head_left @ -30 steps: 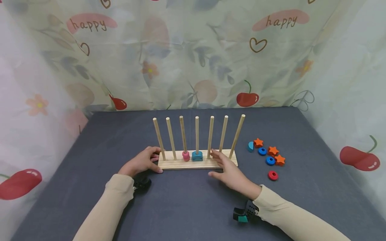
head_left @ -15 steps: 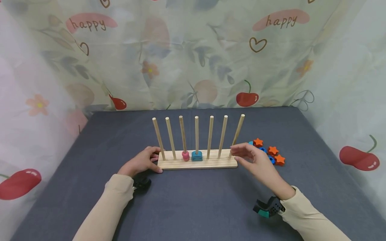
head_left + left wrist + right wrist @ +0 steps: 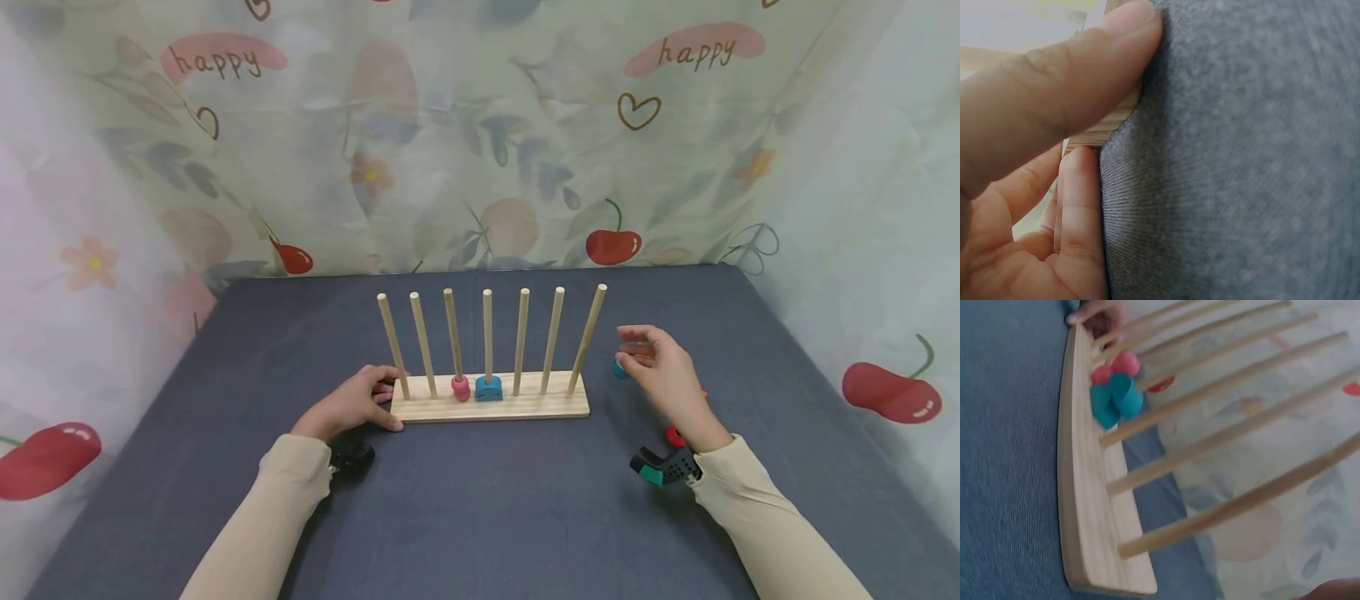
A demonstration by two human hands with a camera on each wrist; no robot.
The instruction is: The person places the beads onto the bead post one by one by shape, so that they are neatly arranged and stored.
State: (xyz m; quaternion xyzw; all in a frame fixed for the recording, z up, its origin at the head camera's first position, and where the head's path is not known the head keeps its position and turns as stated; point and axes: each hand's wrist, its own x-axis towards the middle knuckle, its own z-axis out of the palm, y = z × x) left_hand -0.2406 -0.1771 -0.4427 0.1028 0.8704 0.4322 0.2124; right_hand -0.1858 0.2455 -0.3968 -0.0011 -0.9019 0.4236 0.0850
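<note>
A wooden peg board (image 3: 547, 406) with several upright pegs stands mid-table. On it sit pink beads (image 3: 461, 388) round one peg and light-blue half-round pieces (image 3: 489, 388) round the peg to their right. My left hand (image 3: 352, 404) grips the board's left end; in the left wrist view its thumb (image 3: 1085, 75) lies along one side of the wood, fingers on the other. To the right of the board my right hand (image 3: 663, 371) hovers with bent fingers over the loose pieces. A loose light-blue piece (image 3: 620, 369) shows just below its fingertips; whether they touch cannot be told.
A red ring (image 3: 675, 437) lies partly hidden by the right wrist. Beneath that hand an orange edge (image 3: 704, 394) peeks out. The dark tablecloth (image 3: 480, 517) covers the table, and a patterned curtain (image 3: 450, 150) hangs behind it.
My right hand has moved rightward from the board's right end to above the loose pieces, hiding most of them. The left hand has kept its grip on the board.
</note>
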